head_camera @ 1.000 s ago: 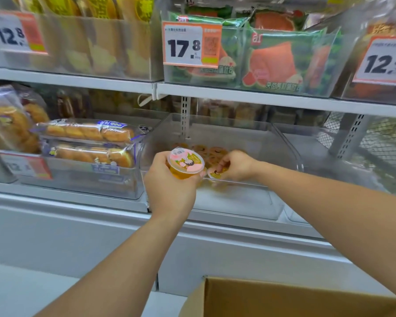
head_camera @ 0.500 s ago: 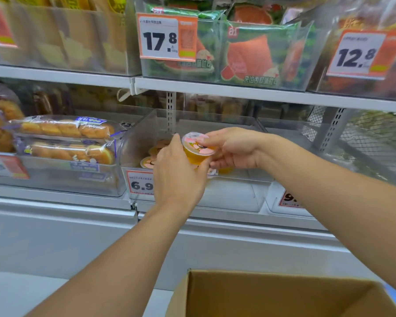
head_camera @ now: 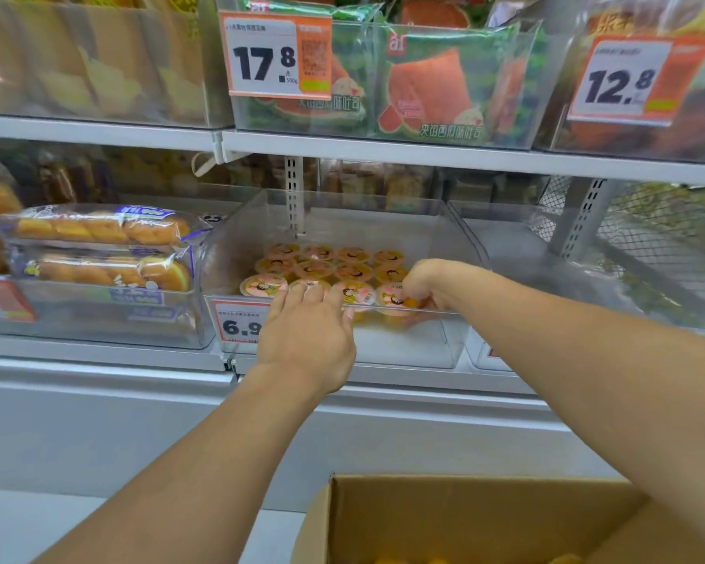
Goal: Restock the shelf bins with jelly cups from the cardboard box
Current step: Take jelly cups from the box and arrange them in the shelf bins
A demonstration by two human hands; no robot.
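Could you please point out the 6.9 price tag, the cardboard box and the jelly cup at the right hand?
6.9 price tag [head_camera: 240, 325]: head view, on the digits.
Cardboard box [head_camera: 444, 519]: head view, inner back wall.
Jelly cup [head_camera: 391, 297]: head view, its lid.

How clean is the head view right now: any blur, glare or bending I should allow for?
Head view: even lighting, soft motion blur at the left and right edges; the 17.8 price tag reads sharp; wide-angle bending curves the upper shelf edge; the clear bin walls show pale reflections; jelly cups are legible; the left hand hides part of the 6.9 tag.
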